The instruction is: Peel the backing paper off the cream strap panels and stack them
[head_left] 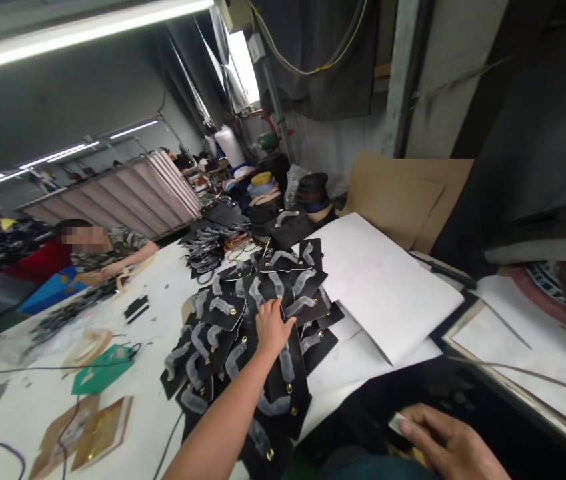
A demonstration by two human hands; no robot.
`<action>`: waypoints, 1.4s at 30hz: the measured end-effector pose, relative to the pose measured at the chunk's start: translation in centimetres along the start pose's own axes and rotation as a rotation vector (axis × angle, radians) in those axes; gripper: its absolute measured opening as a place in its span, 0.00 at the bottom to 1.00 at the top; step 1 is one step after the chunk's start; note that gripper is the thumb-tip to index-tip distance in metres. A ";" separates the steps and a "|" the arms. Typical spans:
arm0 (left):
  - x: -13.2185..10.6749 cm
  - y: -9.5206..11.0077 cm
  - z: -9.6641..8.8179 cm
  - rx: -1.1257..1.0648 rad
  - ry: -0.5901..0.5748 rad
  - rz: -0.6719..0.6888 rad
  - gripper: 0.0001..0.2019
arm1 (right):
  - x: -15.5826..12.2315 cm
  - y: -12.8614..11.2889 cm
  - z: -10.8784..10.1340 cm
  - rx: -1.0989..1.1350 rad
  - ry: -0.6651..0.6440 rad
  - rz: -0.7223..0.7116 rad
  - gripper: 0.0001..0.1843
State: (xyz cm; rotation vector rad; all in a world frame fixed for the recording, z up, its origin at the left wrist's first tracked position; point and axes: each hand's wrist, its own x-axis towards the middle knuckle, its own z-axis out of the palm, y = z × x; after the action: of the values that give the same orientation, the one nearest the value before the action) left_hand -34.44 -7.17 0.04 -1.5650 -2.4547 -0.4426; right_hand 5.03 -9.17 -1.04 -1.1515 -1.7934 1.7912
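A heap of black flat panels [223,309] lies on the white table, each carrying a strap wrapped in clear plastic [287,363] and small gold-coloured metal fittings. My left hand [273,327] reaches onto the middle of this heap, palm down. Its thumb stands apart from the fingers, and the fingertips touch or hover just above the panels. Low at the right, in front of my body, my right hand [445,437] pinches a small white piece [397,423] between thumb and fingers. What that piece is cannot be made out.
White sheets [387,287] and brown card [407,200] lie right of the heap. Dark strap bundles [213,240] and stacked rolls [313,193] stand behind. A green box [103,369] with cables sits left, near a cardboard tray [97,433]. A co-worker [107,250] sits across the table.
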 end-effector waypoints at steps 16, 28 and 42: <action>2.0 -6.8 -0.2 0.340 -0.157 0.468 0.24 | 2.6 -4.2 3.8 0.125 0.133 -0.008 0.28; 4.6 -9.8 -2.2 0.329 -0.172 0.466 0.25 | 2.3 -4.2 5.3 0.206 0.096 -0.028 0.29; 2.4 -3.3 -11.8 -0.701 0.275 -0.199 0.21 | 3.3 -7.7 4.7 0.266 0.015 -0.156 0.26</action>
State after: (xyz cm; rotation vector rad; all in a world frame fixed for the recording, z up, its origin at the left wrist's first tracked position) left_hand -38.36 -10.56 11.37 -1.3207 -2.3602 -1.5716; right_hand -2.68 -8.80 4.64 -0.8936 -1.5332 1.8542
